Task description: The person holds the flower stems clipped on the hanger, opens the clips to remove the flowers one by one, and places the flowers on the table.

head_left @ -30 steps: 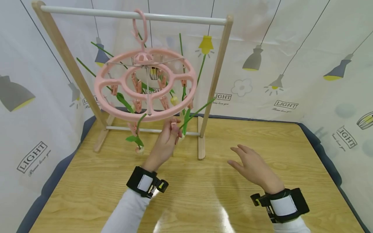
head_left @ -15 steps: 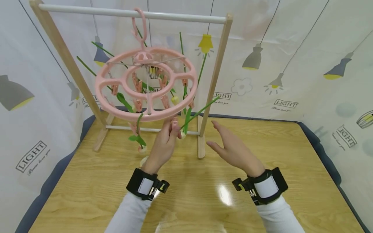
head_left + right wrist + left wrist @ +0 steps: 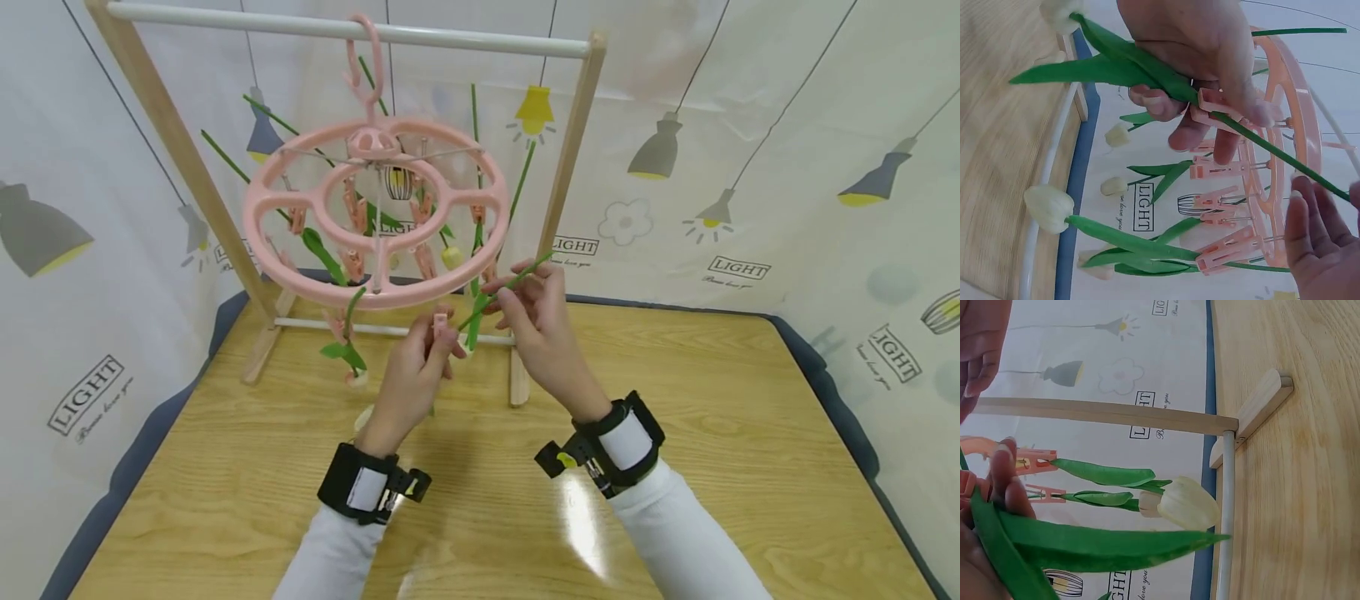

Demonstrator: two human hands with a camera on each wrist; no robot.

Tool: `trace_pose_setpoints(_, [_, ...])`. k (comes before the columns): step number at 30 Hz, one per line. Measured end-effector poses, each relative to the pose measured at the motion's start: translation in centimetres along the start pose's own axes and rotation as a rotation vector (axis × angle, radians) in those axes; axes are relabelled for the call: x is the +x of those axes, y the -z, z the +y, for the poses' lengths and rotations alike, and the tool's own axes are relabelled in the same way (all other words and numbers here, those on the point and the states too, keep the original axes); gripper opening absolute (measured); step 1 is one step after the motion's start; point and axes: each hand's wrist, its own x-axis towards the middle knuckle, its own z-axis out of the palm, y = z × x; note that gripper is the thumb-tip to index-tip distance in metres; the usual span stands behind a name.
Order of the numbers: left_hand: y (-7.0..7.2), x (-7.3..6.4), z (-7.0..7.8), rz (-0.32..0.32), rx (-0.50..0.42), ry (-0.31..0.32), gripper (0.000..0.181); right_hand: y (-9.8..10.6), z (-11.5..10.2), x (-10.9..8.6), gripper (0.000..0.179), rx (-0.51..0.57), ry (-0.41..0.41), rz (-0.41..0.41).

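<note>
My left hand (image 3: 411, 371) pinches a pink clothespin (image 3: 1213, 103) below the front of the round pink drying hanger (image 3: 375, 296). A white artificial tulip (image 3: 1063, 14) passes through this clothespin, its green leaves (image 3: 1097, 544) on one side and its stem (image 3: 1272, 150) on the other. Around the free end of that stem is my right hand (image 3: 543, 333), thumb and fingers apart and fingertips close beside the stem in the right wrist view. More tulips, such as a white one (image 3: 1050, 207), hang from other clothespins (image 3: 1225, 250) on the hanger.
The hanger hooks over the white top bar (image 3: 262, 23) of a rack with wooden posts (image 3: 573, 150). A white lower bar (image 3: 382, 330) runs between its feet on the wooden table (image 3: 712, 417). Behind stands a lamp-patterned cloth (image 3: 810, 200).
My right hand has moved left from beside the rack to the tulip's stem, its fingers now around it. My left hand keeps pinching the clothespin, almost in place.
</note>
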Motion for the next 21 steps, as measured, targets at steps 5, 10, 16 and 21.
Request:
trace_pose_setpoints(5, [0.4,-0.3,-0.2,-0.045,0.012,0.049,0.037,-0.1,-0.1,0.5,0.018,0.072,0.023,0.092])
trace_pose_setpoints(10, [0.5,-0.4,-0.2,-0.038,0.01,0.05,0.045,-0.4,-0.2,0.5,0.023,0.13,0.027,0.048])
trace_pose_setpoints(16, [0.6,-0.2,0.2,-0.006,0.008,0.016,0.072,-0.9,0.0,0.5,0.034,0.216,0.04,0.049])
trace_pose_setpoints(21, [0.6,0.1,0.5,-0.022,0.016,-0.047,0.069,-1.1,0.2,0.6,0.04,0.289,0.054,0.09])
